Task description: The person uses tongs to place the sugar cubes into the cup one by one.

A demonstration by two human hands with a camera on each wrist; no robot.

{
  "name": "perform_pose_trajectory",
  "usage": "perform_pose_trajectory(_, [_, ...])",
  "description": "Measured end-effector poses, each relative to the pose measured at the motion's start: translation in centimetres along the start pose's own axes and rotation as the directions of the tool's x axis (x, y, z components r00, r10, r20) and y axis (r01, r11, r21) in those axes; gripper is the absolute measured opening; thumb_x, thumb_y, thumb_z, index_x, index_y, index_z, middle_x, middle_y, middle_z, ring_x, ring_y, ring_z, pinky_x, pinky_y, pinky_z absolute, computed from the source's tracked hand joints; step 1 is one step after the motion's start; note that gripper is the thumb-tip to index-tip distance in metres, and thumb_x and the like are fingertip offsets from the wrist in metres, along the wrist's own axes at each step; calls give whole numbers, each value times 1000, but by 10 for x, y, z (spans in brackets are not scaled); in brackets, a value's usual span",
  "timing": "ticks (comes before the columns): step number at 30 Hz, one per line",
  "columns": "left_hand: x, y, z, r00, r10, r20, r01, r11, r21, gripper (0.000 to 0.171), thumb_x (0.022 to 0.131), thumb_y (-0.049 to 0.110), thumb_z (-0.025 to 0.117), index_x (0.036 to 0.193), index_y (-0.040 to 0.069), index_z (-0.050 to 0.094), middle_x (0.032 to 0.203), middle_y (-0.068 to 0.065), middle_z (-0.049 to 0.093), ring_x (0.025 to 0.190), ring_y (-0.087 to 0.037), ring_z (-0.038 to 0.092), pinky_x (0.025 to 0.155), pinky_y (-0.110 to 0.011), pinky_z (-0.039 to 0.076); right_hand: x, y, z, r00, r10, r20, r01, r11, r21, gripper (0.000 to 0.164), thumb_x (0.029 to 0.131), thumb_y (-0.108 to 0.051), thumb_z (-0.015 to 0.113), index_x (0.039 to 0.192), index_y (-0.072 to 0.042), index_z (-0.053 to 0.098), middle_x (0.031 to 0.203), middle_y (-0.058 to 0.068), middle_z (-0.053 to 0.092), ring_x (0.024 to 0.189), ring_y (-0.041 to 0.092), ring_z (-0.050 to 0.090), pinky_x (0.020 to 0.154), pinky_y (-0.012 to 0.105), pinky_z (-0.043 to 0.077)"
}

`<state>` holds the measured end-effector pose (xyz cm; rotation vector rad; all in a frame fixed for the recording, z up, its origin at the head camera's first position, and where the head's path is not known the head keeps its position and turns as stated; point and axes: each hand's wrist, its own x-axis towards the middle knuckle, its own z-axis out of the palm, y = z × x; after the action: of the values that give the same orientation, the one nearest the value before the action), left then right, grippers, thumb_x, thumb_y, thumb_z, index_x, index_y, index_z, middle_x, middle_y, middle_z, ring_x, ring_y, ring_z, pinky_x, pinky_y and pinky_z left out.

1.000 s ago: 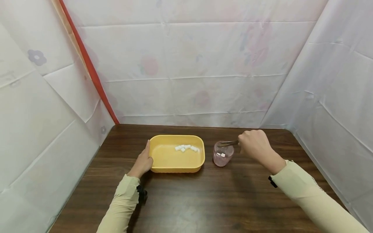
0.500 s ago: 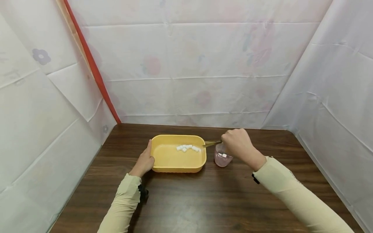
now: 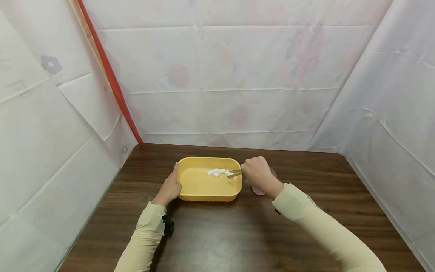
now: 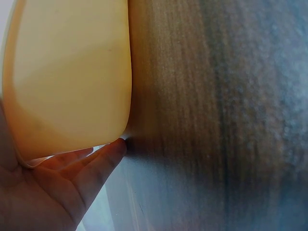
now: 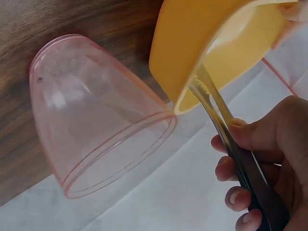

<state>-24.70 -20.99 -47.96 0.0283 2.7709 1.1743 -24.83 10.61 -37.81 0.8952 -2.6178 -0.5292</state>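
Observation:
My left hand [image 3: 170, 187] holds the left end of a yellow plastic tray [image 3: 207, 198]. In the left wrist view its fingers [image 4: 98, 168] lie along the outside of the end wall, and the thumb side is at the rim. Several small white cubes [image 3: 216, 172] lie grouped inside the tray, towards its right. My right hand [image 3: 259, 173] grips metal tongs [image 5: 231, 137], whose tips reach over the tray's right rim to the rightmost cubes; whether they pinch one cannot be told. Partly behind this hand stands a clear pink cup [image 5: 96, 110].
The dark wooden table [image 3: 210, 234] carries the tray and cup. White patterned sheets [image 3: 217, 75] hang behind it and at both sides. A red strip [image 3: 112, 79] runs down the back left corner.
From over the cup, my right hand has moved left with the tongs, bringing their tips into the tray beside the cubes. My left hand has stayed at the tray's end.

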Motion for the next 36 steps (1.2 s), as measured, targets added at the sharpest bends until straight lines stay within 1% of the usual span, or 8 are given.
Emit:
perform_pose_trajectory(4, [0, 0, 1, 1000, 6, -7, -6, 1000, 0, 81, 86, 0, 32, 153, 15, -10, 155, -25, 12, 140, -39, 18, 110, -53, 18, 6, -6, 3, 1000, 10, -12, -11, 999, -37, 36, 76, -19, 72, 50, -16, 47, 49, -3, 41, 45, 10, 27, 39, 27, 35])
perform_pose_trajectory(8, [0, -1, 2, 1000, 7, -12, -7, 1000, 0, 80, 87, 0, 32, 153, 15, -9, 155, -25, 12, 140, -39, 18, 110, -53, 18, 9, -10, 6, 1000, 29, -2, -29, 998, -54, 40, 80, -18, 68, 49, -16, 43, 48, -3, 40, 45, 9, 27, 39, 27, 35])
perform_pose_trajectory(11, [0, -1, 2, 1000, 4, -13, -4, 1000, -4, 80, 87, 0, 32, 153, 15, -9, 155, -24, 12, 140, -38, 18, 110, -52, 18, 11, -12, 9, 999, 37, 16, -36, 997, -63, 39, 81, -15, 67, 49, -17, 44, 49, -3, 41, 45, 9, 28, 39, 27, 35])
perform_pose_trajectory(18, [-1, 0, 1, 1000, 2, -13, -2, 1000, -4, 80, 87, 0, 33, 153, 14, -8, 155, -24, 12, 139, -38, 18, 110, -52, 18, 18, -14, 11, 998, 40, 48, -36, 996, -77, 35, 79, -12, 65, 52, -16, 45, 50, -3, 41, 46, 9, 30, 39, 27, 35])
perform_pose_trajectory(22, [-1, 1, 1, 1000, 7, -8, -7, 1000, 0, 80, 87, 0, 32, 153, 15, -10, 155, -25, 13, 139, -39, 19, 110, -53, 19, 19, -14, 10, 999, 32, 43, -27, 995, -98, 37, 83, -10, 64, 51, -16, 47, 49, -2, 42, 45, 8, 31, 39, 27, 35])
perform_pose_trajectory(26, [-1, 1, 1, 1000, 23, -3, -23, 1000, 16, 80, 87, -1, 31, 152, 14, -12, 154, -27, 13, 138, -42, 19, 108, -54, 21, 17, -12, 9, 998, 31, 47, -26, 994, -106, 36, 86, -12, 65, 53, -16, 51, 49, -1, 45, 43, 8, 35, 39, 27, 37])
perform_pose_trajectory(29, [-2, 2, 1, 1000, 21, -1, -21, 1000, 17, 79, 87, -1, 31, 152, 14, -12, 154, -27, 13, 138, -41, 19, 109, -54, 21, 15, -10, 9, 997, 37, 61, -32, 996, -89, 31, 83, -15, 67, 55, -16, 54, 51, -1, 47, 43, 9, 39, 39, 28, 38])
perform_pose_trajectory(36, [-1, 2, 1, 1000, 16, 3, -16, 1000, 14, 79, 88, -1, 31, 152, 14, -12, 154, -26, 12, 139, -41, 18, 109, -53, 20, 6, -3, 2, 999, 34, 29, -32, 998, -47, 21, 70, -24, 78, 59, -16, 61, 51, -2, 48, 42, 10, 40, 39, 28, 38])
